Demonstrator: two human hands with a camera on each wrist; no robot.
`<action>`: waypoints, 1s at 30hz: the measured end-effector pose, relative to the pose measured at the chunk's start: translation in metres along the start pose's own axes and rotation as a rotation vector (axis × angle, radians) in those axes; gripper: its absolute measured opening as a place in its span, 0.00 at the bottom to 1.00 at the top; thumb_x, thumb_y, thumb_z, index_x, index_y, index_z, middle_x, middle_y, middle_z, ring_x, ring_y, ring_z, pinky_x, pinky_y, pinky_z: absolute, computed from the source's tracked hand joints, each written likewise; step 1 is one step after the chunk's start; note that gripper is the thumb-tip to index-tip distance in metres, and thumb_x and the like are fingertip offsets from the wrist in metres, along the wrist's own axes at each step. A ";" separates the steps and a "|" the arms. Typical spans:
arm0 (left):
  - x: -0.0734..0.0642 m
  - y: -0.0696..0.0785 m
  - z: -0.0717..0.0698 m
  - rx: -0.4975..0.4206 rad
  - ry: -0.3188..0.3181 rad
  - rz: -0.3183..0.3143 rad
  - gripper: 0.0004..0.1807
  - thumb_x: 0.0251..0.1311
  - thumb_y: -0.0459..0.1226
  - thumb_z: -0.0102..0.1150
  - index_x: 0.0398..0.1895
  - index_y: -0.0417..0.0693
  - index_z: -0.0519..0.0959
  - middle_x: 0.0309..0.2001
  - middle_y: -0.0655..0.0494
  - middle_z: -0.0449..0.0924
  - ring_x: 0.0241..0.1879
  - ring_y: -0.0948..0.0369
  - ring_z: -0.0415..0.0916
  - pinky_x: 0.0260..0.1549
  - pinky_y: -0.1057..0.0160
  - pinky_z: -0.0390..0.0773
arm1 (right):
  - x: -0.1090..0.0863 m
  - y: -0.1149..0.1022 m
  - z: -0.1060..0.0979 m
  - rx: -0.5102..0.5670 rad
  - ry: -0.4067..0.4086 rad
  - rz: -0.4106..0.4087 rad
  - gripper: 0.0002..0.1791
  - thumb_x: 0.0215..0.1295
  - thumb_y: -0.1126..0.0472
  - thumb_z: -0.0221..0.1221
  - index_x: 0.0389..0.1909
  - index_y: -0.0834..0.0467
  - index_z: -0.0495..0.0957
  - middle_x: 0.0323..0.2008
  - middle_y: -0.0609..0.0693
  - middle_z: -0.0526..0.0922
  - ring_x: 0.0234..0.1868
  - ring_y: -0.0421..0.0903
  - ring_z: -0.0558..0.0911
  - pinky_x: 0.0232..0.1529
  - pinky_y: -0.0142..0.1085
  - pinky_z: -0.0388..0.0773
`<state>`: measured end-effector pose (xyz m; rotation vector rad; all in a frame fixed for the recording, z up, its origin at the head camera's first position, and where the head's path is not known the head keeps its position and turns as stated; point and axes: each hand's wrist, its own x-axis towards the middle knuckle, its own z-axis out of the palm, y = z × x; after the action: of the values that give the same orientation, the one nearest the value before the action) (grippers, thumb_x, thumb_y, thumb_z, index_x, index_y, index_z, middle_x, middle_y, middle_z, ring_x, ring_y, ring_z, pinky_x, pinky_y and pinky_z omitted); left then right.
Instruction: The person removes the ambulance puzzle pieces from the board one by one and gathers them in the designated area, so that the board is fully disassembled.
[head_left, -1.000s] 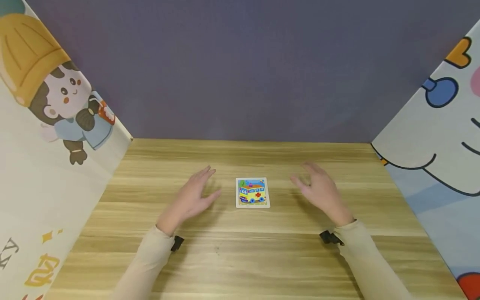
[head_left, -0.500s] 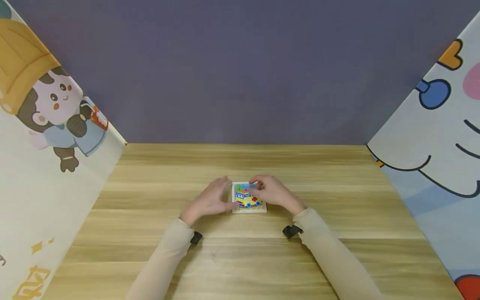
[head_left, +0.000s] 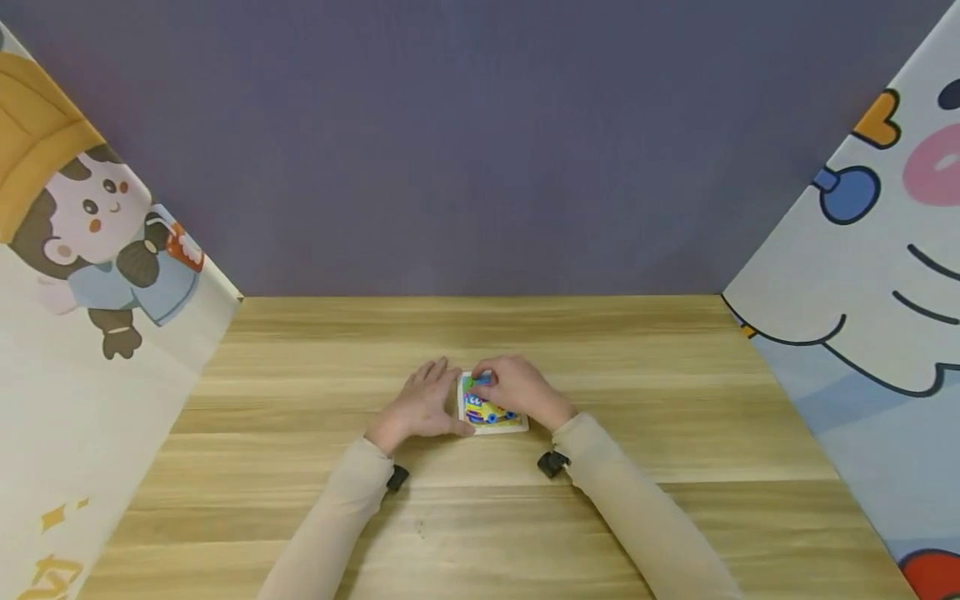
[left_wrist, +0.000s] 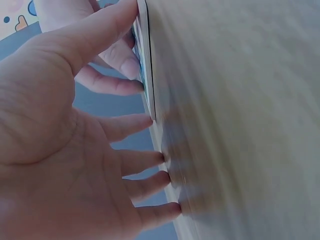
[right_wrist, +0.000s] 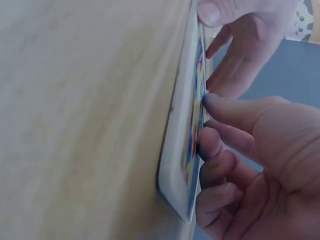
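I have the left hand (head_left: 422,406) spread, thumb and index finger at the left corners of the vehicle picture board (head_left: 491,413), I judge to stop it sliding. The board lies flat in from the desk's (head_left: 480,517) far edge, roughly midway between its sides. The right hand (head_left: 521,390) curls over it, touching; whether it pinches a piece, I cannot tell.

Van picture (head_left: 483,412) (partly behind right grip (head_left: 519,387))
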<state>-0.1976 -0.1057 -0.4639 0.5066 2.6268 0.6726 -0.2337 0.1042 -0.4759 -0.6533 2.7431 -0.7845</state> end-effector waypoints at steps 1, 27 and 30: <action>0.000 0.000 0.000 0.004 0.002 -0.005 0.59 0.59 0.57 0.76 0.85 0.40 0.56 0.86 0.33 0.41 0.86 0.35 0.38 0.83 0.32 0.43 | 0.001 -0.001 0.001 0.005 0.001 -0.007 0.17 0.72 0.48 0.69 0.56 0.52 0.87 0.23 0.43 0.79 0.23 0.39 0.73 0.26 0.31 0.71; 0.009 0.012 0.006 0.121 0.039 -0.065 0.43 0.71 0.54 0.66 0.81 0.47 0.62 0.86 0.33 0.46 0.85 0.35 0.44 0.80 0.27 0.51 | 0.001 0.002 0.008 0.185 -0.063 0.017 0.23 0.71 0.52 0.69 0.63 0.54 0.81 0.16 0.42 0.71 0.16 0.39 0.65 0.20 0.32 0.62; 0.010 0.011 0.005 0.117 0.041 -0.064 0.43 0.71 0.55 0.66 0.82 0.48 0.62 0.86 0.34 0.46 0.85 0.35 0.44 0.80 0.27 0.51 | 0.002 0.002 0.008 0.165 -0.043 -0.002 0.25 0.70 0.52 0.70 0.65 0.54 0.81 0.15 0.42 0.73 0.16 0.37 0.67 0.19 0.30 0.62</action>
<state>-0.2015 -0.0903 -0.4654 0.4439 2.7204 0.5169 -0.2338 0.1015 -0.4841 -0.6302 2.6042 -0.9729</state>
